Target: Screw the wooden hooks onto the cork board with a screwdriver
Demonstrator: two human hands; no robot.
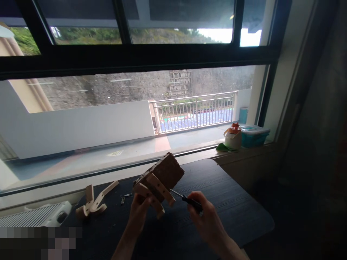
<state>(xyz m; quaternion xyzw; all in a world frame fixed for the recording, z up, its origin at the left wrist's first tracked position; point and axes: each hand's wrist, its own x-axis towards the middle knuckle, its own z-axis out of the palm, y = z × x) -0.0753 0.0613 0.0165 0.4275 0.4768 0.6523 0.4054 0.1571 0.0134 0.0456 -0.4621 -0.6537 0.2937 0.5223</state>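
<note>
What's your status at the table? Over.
Left hand holding brown block, thumb on curved wooden strip. Right hand gripping screwdriver, tip by block; contact unclear. Small metal pieces, more wooden strips lying left, away from screwdriver.

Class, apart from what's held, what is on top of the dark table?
Curved wooden pieces and small metal pieces, apparently screws, lie toward the left. Anything behind the left hand, right hand and brown block is covered.
</note>
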